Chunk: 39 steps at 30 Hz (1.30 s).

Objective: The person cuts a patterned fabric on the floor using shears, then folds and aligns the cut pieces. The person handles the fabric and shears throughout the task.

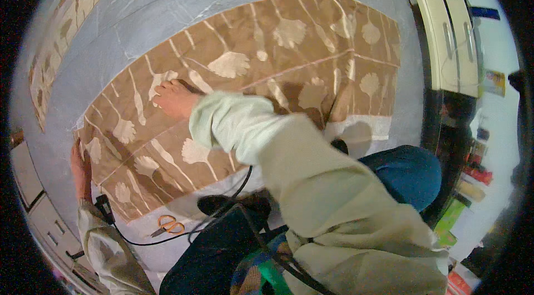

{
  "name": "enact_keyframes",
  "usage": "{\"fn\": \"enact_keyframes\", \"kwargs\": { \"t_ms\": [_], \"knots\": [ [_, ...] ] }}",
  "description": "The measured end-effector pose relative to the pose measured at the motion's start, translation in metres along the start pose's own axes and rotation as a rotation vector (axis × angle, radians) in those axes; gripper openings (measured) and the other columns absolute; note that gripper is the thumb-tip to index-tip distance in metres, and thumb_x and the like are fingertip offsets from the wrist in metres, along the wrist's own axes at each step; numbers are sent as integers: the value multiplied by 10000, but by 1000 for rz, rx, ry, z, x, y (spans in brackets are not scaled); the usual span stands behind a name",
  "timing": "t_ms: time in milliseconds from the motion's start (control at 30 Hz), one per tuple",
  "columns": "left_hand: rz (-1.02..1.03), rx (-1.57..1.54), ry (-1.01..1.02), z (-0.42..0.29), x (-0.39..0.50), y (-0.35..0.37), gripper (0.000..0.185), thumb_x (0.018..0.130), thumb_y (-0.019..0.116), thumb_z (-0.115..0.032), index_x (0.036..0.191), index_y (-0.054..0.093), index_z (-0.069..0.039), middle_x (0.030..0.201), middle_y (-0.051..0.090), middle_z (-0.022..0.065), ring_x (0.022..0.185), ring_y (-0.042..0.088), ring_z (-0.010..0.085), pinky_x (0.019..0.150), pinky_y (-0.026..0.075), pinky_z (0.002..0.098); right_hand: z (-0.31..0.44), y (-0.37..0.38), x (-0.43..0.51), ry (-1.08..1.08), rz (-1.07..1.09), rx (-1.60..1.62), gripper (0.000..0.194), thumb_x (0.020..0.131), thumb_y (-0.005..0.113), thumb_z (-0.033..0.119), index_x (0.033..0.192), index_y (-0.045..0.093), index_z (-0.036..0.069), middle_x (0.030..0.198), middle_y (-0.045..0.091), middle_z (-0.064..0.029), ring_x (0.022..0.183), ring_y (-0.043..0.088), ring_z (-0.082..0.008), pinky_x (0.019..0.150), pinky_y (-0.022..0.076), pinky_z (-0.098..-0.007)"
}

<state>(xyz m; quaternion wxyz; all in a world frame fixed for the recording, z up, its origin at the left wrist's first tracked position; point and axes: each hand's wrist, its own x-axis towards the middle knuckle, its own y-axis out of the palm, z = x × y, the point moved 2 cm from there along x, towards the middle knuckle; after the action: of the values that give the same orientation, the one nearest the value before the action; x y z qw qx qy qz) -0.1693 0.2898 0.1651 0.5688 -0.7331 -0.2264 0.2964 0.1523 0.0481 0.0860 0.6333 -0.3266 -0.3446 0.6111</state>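
Note:
A large brown fabric (233,99) with pale flower and leaf shapes lies spread over the grey floor, its seam running lengthwise. My right hand (175,98) rests on top of it, left of its middle, fingers slightly bent and pointing left. At the fabric's left end is my left hand (81,165), beside the edge; whether its fingers pinch the cloth cannot be told. Orange-handled scissors (169,226) lie on the floor near the fabric's lower edge.
A black cable (154,243) with a black block (104,208) runs by my left wrist and across my legs. Another patterned fabric (62,40) lies at upper left. Drawers (52,232) stand at lower left, a cream cabinet (448,40) at right. My knee (404,174) is near the fabric.

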Motion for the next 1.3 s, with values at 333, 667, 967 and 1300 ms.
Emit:
{"fn": "enact_keyframes", "kwargs": {
  "t_ms": [333, 667, 967, 1300],
  "knots": [
    [99, -197, 195, -219, 18, 113, 456, 832, 508, -145, 1257, 379, -43, 1265, 405, 215, 1114, 430, 385, 928, 363, 397, -275, -327, -299, 561, 171, -71, 369, 826, 493, 283, 1085, 536, 22, 1014, 585, -154, 920, 560, -253, 772, 437, -350],
    [93, -29, 23, -233, -49, 181, 595, 778, 575, -119, 1305, 310, -41, 1331, 308, 223, 1205, 331, 385, 958, 339, 417, -360, -303, -608, 1648, -62, 63, 437, 772, 590, 411, 917, 569, -1, 707, 536, -69, 635, 510, -193, 523, 406, -326],
    [148, 59, -120, -258, -51, 180, 589, 785, 557, -142, 1300, 291, -41, 1304, 328, 255, 1176, 358, 412, 925, 373, 437, -414, -261, -633, 1362, -153, 205, 392, 835, 430, 424, 896, 634, 95, 822, 631, -138, 765, 594, -313, 666, 454, -412],
    [118, 39, -261, -309, -51, 162, 635, 756, 561, -184, 1301, 268, -39, 1311, 320, 195, 1125, 372, 430, 926, 354, 465, -494, -229, -674, 820, -23, -339, 226, 843, 498, 288, 908, 569, 84, 712, 556, -88, 629, 534, -236, 502, 410, -361]
  ]
}}
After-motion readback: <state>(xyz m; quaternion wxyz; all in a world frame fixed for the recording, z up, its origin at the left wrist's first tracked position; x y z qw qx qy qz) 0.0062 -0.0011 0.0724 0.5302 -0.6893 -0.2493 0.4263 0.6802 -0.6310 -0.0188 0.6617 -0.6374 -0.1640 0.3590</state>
